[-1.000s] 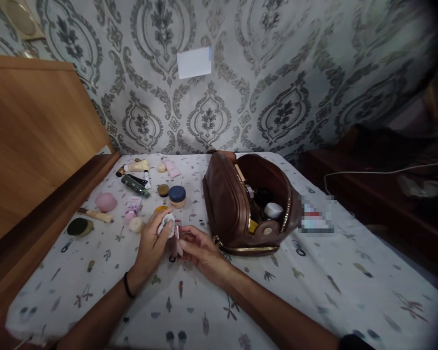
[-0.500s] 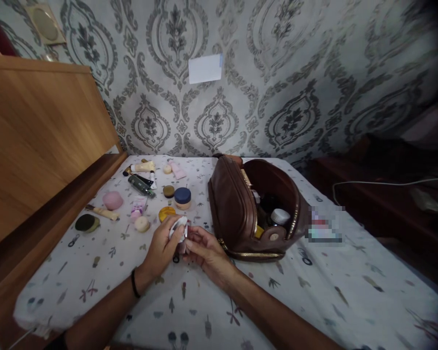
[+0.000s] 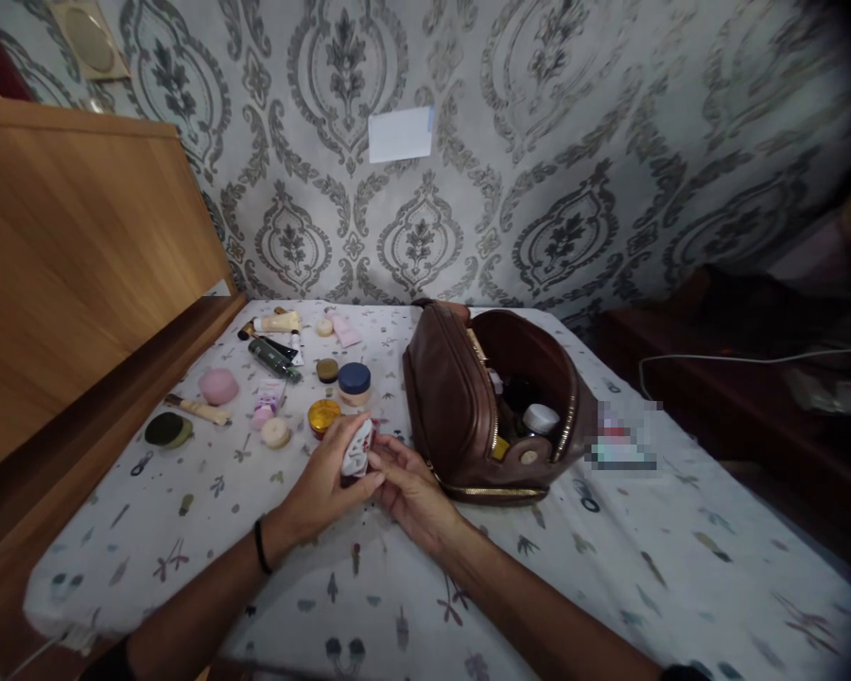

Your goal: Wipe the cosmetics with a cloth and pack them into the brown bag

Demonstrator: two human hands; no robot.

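My left hand (image 3: 324, 487) presses a white wipe (image 3: 356, 449) against a small pink tube (image 3: 358, 462). My right hand (image 3: 411, 487) grips the same tube from the right side. Both hands hover low over the patterned sheet (image 3: 596, 558), just left of an open brown leather pouch (image 3: 454, 397). The tube is mostly hidden by the wipe and my fingers. Inside the pouch I see a white-lidded jar (image 3: 541, 417) and other dark items.
Cosmetics lie scattered at the back left: a blue-lidded jar (image 3: 354, 380), an orange-lidded jar (image 3: 323, 414), a pink sponge (image 3: 218, 386), a green tube (image 3: 273, 359), a dark round puff (image 3: 164, 429). A wooden headboard (image 3: 78, 274) rises at left. A cable (image 3: 752, 359) runs at right.
My left hand has slid the wipe down over the tube, now covering it. The orange-lidded jar behind my hands has come into view.
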